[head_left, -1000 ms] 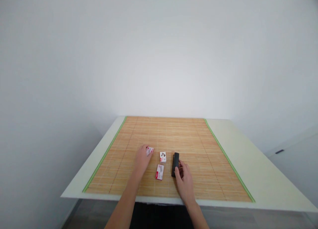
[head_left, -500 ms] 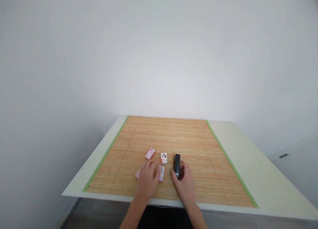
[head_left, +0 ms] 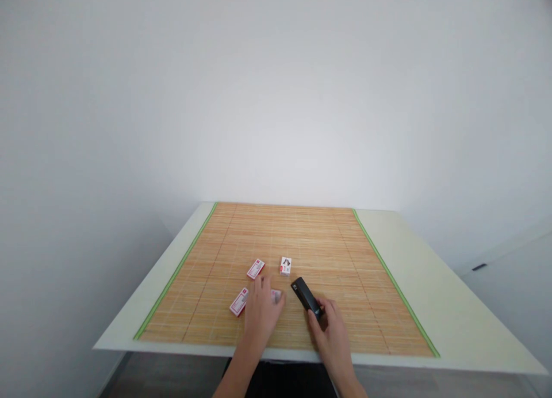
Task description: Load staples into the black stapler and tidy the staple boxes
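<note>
My right hand (head_left: 332,332) grips the near end of a black stapler (head_left: 305,294), which slants with its far end toward the left. Over a small red-and-white staple box (head_left: 276,295) my left hand (head_left: 261,312) is curled, thumb at its right side and fingers on the left; the hand covers much of that box. Just left of this hand lies a similar box (head_left: 238,302). Another red-and-white box (head_left: 256,269) rests beyond the fingertips. A white box (head_left: 285,266) with a dark picture on it stands farther back, between the hands.
A bamboo mat (head_left: 284,231) with green edging covers the middle of a white table (head_left: 431,289). The table's near edge runs just in front of my body. A pale wall (head_left: 276,99) rises behind the table.
The stapler has turned, its far end swinging left, with my right hand on it. My left hand has closed round the near box, which has turned. The view has shifted slightly.
</note>
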{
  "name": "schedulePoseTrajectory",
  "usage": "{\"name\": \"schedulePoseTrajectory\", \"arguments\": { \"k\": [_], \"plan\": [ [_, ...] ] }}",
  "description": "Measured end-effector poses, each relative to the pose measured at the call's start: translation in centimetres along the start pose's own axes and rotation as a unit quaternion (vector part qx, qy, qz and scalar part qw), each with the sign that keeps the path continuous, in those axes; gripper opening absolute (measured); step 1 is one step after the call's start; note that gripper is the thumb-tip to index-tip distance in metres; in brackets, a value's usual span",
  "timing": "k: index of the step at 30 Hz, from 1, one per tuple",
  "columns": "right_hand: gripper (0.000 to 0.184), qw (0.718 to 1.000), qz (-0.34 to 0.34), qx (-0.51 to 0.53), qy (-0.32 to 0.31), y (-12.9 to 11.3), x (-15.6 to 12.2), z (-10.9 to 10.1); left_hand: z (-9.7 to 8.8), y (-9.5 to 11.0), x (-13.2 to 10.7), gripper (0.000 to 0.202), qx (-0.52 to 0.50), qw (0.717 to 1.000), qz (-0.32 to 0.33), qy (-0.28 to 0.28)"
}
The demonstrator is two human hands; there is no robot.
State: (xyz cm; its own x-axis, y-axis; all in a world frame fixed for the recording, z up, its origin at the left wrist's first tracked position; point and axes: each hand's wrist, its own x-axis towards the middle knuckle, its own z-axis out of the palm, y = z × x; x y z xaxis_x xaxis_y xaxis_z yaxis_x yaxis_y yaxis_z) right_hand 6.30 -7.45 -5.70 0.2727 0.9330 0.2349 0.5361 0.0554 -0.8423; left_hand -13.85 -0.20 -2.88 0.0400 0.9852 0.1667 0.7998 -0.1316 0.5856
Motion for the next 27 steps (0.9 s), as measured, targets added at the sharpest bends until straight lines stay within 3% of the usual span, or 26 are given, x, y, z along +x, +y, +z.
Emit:
{"name": "schedulePoseTrajectory", "arguments": {
  "k": [2, 7, 12, 16, 20, 24, 27],
  "plan": [
    [0.033, 0.999, -0.023, -0.01, -0.022, 0.1, 0.9, -0.5, -0.3, -0.6, -2.3, 0.036, 0.025, 0.999, -0.014, -0.034],
    [0.036, 0.991, -0.078, -0.028, -0.107, -1.0, 4.5, -0.6, -1.0, 0.0, -5.5, 0.035, -0.017, 0.993, 0.071, -0.094],
    [0.035, 0.975, -0.132, -0.072, -0.165, -2.5, 7.4, 0.2, -0.9, 1.1, -4.9, 0.042, -0.023, 0.995, 0.085, -0.045],
    [0.038, 0.956, -0.18, -0.154, -0.171, -4.5, 8.6, 2.3, 0.0, 0.9, -4.7, 0.042, 0.023, 0.995, 0.094, -0.027],
    [0.03, 0.936, -0.217, -0.212, -0.177, -7.1, 9.7, 3.5, 0.6, 0.7, -5.1, 0.043, 0.072, 0.993, 0.092, 0.006],
    [0.027, 0.945, -0.218, -0.208, -0.125, -7.6, 10.3, 0.7, 1.0, 0.8, -5.2, 0.05, 0.092, 0.992, 0.077, 0.025],
    [0.021, 0.974, -0.164, -0.145, -0.061, -5.2, 10.1, -2.4, 1.3, 1.1, -5.1, 0.055, 0.097, 0.993, 0.065, 0.026]
  ]
}}
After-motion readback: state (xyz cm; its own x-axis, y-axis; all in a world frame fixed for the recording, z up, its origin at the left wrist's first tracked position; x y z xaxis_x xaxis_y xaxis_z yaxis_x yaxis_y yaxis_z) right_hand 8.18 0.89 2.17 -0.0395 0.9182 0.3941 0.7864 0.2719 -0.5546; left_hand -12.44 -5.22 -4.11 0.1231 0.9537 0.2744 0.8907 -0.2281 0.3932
